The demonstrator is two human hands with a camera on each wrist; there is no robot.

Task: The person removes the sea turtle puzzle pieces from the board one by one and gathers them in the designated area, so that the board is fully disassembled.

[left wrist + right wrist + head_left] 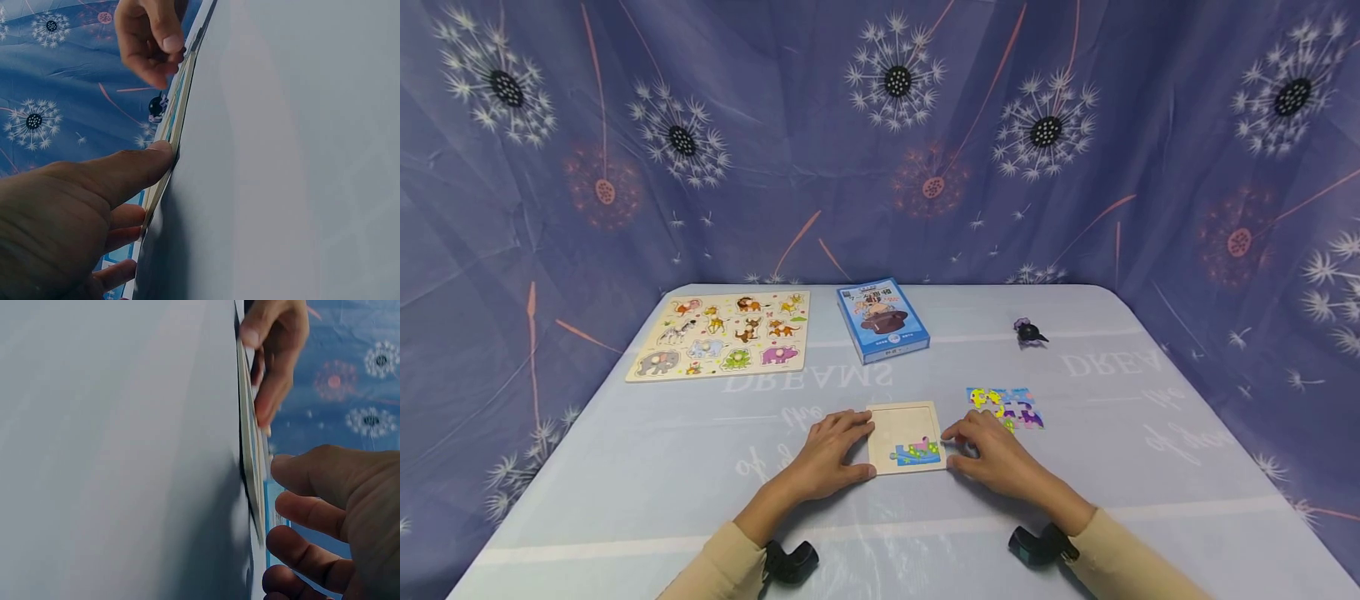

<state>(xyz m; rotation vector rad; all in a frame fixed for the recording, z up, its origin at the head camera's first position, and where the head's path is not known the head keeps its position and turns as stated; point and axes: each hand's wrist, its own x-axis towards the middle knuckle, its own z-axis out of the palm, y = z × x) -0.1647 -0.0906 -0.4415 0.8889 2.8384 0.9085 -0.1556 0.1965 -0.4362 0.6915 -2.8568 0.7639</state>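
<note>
A small square wooden puzzle tray (898, 423) lies on the table between my hands. Joined jigsaw pieces (917, 452), blue with green and pink, fill its near right corner. My left hand (829, 454) holds the tray's left side, thumb at the near corner and fingers farther up. In the left wrist view, that thumb (137, 172) touches the tray's edge. My right hand (992, 454) is at the tray's right edge, fingers loosely bent, with nothing seen in them. Behind it lies a group of colourful jigsaw pieces (1021, 408), partly hidden by the hand.
An animal peg puzzle board (722, 335) lies at the back left. A blue box (883, 321) with a hat picture stands back at the middle. One small dark object (1028, 332) sits at the back right. A patterned curtain (790, 167) hangs behind the table.
</note>
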